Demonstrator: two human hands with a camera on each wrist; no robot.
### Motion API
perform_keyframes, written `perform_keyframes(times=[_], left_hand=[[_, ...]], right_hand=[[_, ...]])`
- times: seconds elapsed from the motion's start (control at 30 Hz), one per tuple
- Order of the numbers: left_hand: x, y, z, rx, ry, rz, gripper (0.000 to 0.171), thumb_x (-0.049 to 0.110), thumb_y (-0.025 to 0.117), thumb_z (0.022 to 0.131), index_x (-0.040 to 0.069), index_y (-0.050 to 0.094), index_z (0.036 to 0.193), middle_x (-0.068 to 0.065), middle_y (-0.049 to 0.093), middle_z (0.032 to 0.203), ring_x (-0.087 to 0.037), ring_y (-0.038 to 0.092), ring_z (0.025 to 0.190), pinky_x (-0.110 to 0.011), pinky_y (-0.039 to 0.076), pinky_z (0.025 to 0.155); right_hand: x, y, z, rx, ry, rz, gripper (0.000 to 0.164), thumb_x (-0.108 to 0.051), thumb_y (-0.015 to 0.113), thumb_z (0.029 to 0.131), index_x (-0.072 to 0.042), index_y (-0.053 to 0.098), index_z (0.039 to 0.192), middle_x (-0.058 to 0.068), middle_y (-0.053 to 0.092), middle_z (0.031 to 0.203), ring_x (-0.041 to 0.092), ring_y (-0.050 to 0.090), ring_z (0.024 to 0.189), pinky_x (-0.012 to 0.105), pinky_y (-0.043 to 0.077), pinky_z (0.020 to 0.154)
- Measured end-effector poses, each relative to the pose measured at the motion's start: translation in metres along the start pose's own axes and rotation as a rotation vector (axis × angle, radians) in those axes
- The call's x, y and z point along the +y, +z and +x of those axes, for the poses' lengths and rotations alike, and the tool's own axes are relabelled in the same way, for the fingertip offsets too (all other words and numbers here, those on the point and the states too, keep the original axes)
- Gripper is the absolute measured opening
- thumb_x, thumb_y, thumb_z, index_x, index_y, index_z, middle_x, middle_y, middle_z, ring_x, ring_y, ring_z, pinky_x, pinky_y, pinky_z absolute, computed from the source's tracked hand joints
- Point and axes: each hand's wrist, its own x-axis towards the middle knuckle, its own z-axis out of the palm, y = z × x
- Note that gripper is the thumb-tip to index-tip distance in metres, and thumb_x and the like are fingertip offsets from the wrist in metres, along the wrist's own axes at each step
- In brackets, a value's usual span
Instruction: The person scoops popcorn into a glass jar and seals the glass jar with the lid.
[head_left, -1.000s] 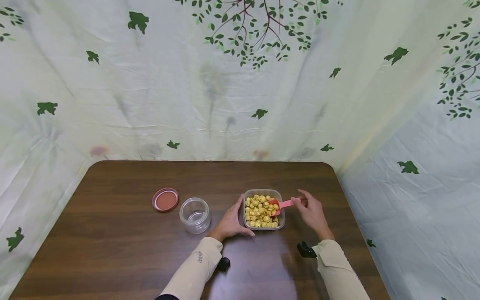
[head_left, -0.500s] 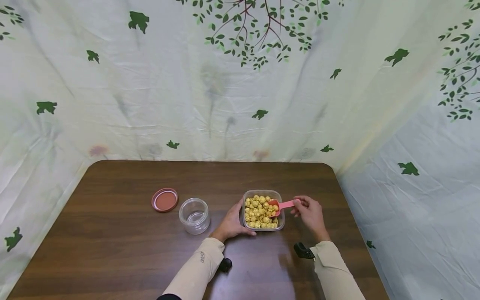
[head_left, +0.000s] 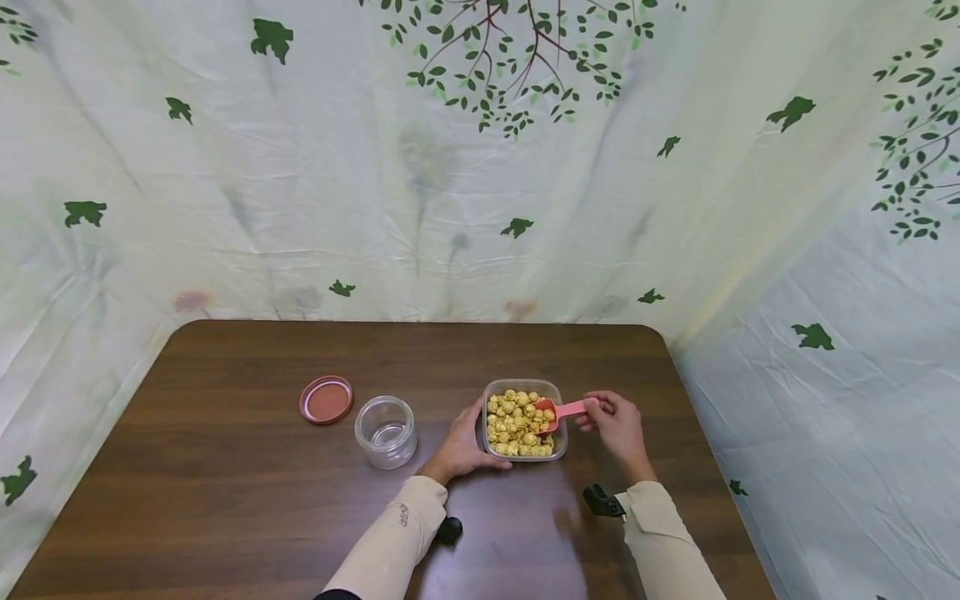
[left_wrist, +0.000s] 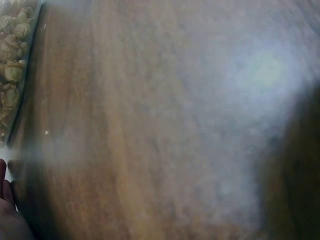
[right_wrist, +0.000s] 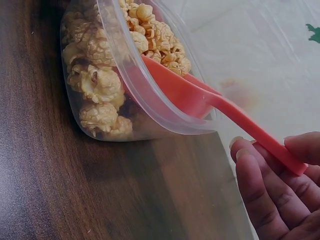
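Note:
A clear plastic container (head_left: 564, 448) full of caramel popcorn (head_left: 510, 423) stands right of the table's middle. My left hand (head_left: 460, 448) holds it by the left side, thumb along its front corner. A pink scoop (right_wrist: 239, 116) leans over the container's right rim, its bowl down among the popcorn. Between thumb and fingers, my right hand (head_left: 621, 427) pinches the end of the scoop's handle. The right wrist view shows the thumb over the handle and the fingers beneath. In the left wrist view, only a bit of the left hand (left_wrist: 12, 220) shows at the lower left.
An uncovered clear jar (head_left: 386, 433) stands left of my left hand. Farther left, a red-brown round lid (head_left: 327, 400) lies on the brown table (head_left: 187, 483). A pale curtain (head_left: 300, 183) with leaf prints hangs behind the table's back edge.
My right hand has come lower at the scoop's handle, its fingers now gathered beneath it. The scoop and container keep their places, and the left hand stays on the container.

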Motion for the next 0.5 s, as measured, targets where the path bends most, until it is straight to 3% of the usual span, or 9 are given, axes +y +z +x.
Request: perform_keyframes(times=[0.5], left_hand=[[-0.0018,0.0007,-0.0006,0.004,-0.030,0.030,0.130,0.033,0.096,0.050,0.010,0.020,0.154,-0.022,0.040,0.145,-0.040,0.036,0.133,-0.053,0.023,0.111]], right_hand=[[-0.0017,0.0014,-0.0035,0.039,0.035,0.003,0.024,-0.008,0.060,0.096,0.011,0.061,0.110,0.023,0.070,0.091,0.024,0.070,0.071,0.033,0.058,0.065]])
